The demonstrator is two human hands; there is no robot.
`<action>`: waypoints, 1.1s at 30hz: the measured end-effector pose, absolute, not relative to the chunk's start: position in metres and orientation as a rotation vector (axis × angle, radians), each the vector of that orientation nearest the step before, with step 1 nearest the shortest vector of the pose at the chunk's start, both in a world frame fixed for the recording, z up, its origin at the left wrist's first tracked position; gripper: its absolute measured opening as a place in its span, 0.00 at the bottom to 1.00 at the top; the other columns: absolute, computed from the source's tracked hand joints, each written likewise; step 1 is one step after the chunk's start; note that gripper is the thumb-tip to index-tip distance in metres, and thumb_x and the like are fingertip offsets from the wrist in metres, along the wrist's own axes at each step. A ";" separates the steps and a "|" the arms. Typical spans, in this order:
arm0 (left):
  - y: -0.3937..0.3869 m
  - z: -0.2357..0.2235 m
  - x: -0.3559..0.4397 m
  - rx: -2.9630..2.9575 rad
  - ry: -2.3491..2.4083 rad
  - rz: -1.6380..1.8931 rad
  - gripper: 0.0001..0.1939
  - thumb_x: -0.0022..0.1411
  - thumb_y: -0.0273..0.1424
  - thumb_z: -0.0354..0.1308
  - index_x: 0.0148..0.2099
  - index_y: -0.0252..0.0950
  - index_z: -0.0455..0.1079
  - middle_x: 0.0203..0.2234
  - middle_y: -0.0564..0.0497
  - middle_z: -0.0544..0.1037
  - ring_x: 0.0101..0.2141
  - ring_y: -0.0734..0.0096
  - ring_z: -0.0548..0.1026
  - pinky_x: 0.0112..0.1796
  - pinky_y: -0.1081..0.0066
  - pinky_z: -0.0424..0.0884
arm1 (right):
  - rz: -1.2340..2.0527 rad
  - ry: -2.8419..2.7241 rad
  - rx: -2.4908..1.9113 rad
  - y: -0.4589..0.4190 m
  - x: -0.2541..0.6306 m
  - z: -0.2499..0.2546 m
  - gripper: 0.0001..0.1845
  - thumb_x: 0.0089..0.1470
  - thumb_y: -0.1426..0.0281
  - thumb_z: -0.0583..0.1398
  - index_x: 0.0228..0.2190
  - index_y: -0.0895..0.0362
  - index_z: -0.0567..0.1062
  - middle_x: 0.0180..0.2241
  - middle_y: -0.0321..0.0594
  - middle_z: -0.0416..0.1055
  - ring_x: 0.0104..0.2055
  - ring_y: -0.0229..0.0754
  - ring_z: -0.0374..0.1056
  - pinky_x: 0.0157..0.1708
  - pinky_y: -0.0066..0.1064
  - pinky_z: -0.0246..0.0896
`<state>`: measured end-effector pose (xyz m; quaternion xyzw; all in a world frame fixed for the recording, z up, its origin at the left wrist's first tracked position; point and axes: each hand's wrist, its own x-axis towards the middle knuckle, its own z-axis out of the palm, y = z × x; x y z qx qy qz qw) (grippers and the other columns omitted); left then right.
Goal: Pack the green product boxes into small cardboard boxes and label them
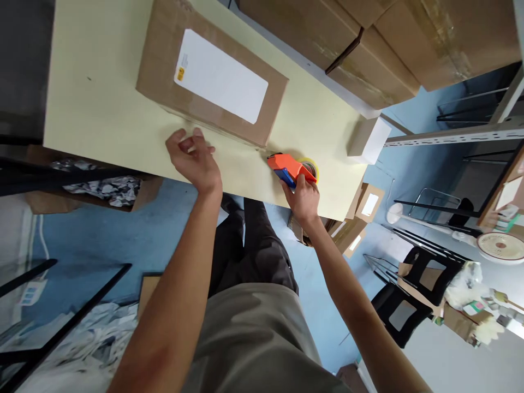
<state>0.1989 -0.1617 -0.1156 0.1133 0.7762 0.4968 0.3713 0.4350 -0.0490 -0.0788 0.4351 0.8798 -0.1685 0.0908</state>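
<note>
A brown cardboard box [159,65] with a large white label [221,76] lies on the pale yellow tabletop [94,114]. My left hand [194,158] hovers by the box's near edge, its fingers loosely bent and apart, with nothing visible in them. To the right, my right hand [303,197] grips an orange tape dispenser [286,165] with a blue part. A roll of tape [313,164] with a yellow rim shows on the dispenser's far side. The dispenser's front end is close to the box's lower right corner; whether they touch I cannot tell.
Large cardboard boxes [364,60] are stacked beyond the table's far edge. A small white box [370,140] stands at the table's right end. Below the left edge sits an open carton of crumpled material [102,183]. Black chairs [429,273] stand on the right.
</note>
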 end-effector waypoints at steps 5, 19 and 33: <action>-0.125 -0.107 0.243 -0.080 2.025 1.544 0.42 0.78 0.68 0.35 0.77 0.49 0.60 0.74 0.41 0.70 0.67 0.56 0.79 0.54 0.58 0.83 | -0.532 2.601 1.296 -0.056 0.438 -0.078 0.27 0.77 0.47 0.58 0.55 0.59 0.74 0.40 0.58 0.83 0.49 0.65 0.82 0.54 0.57 0.77; -0.128 -0.071 0.175 0.499 2.166 1.231 0.32 0.74 0.57 0.63 0.71 0.46 0.68 0.61 0.42 0.82 0.69 0.51 0.76 0.66 0.55 0.77 | -0.698 2.653 0.829 -0.087 0.396 -0.056 0.15 0.79 0.60 0.55 0.53 0.58 0.75 0.39 0.54 0.82 0.43 0.57 0.79 0.56 0.46 0.71; -0.139 -0.087 0.167 0.518 2.045 1.362 0.44 0.66 0.63 0.68 0.70 0.39 0.67 0.66 0.35 0.77 0.69 0.49 0.75 0.72 0.53 0.70 | -0.210 2.574 1.036 0.042 0.440 -0.038 0.22 0.80 0.59 0.55 0.55 0.66 0.77 0.43 0.60 0.85 0.43 0.56 0.80 0.55 0.45 0.71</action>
